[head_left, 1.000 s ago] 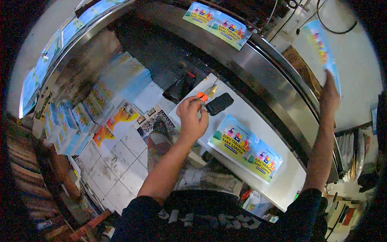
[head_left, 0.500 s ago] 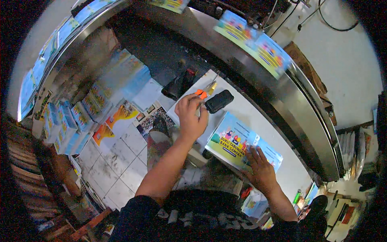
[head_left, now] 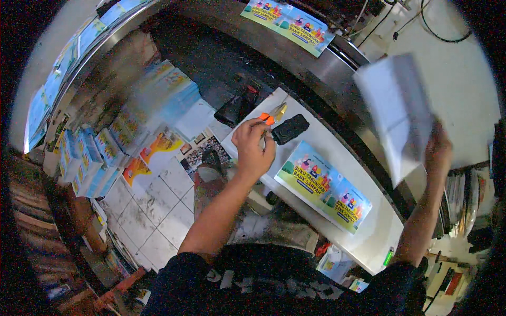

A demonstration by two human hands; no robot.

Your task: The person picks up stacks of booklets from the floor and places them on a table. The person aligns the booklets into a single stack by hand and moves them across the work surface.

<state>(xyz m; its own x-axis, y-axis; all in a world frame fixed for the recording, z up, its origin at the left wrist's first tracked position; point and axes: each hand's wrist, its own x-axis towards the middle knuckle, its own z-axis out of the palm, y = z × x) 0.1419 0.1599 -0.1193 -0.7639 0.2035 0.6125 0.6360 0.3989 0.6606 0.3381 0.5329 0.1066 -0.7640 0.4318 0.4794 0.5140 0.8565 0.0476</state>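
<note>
My right hand [head_left: 438,150] is raised at the right, closed on the edge of blurred white paper sheets [head_left: 395,105] held above the metal rail. Loosely curled, my left hand [head_left: 254,147] rests at the far left end of the white table. Its fingers are beside an orange-handled tool with a yellow part [head_left: 272,117]; whether they grip it is hidden. A black phone-like object [head_left: 291,129] lies just right of that hand. Flat on the table is a pile of printed covers [head_left: 324,187], its top sheet bearing two identical cartoon designs side by side.
Beyond the white table [head_left: 382,231] runs a metal rail [head_left: 348,63] carrying a printed sheet [head_left: 287,23]. More sheets line the rail at far left. Stacked booklets [head_left: 87,158] stand on the left. A green lighter-like item [head_left: 389,256] lies at the table's near right end.
My right hand has left the cover pile and swung up to the right with white sheets. The printed sheet on the rail has moved left and away. My left hand has barely moved.
</note>
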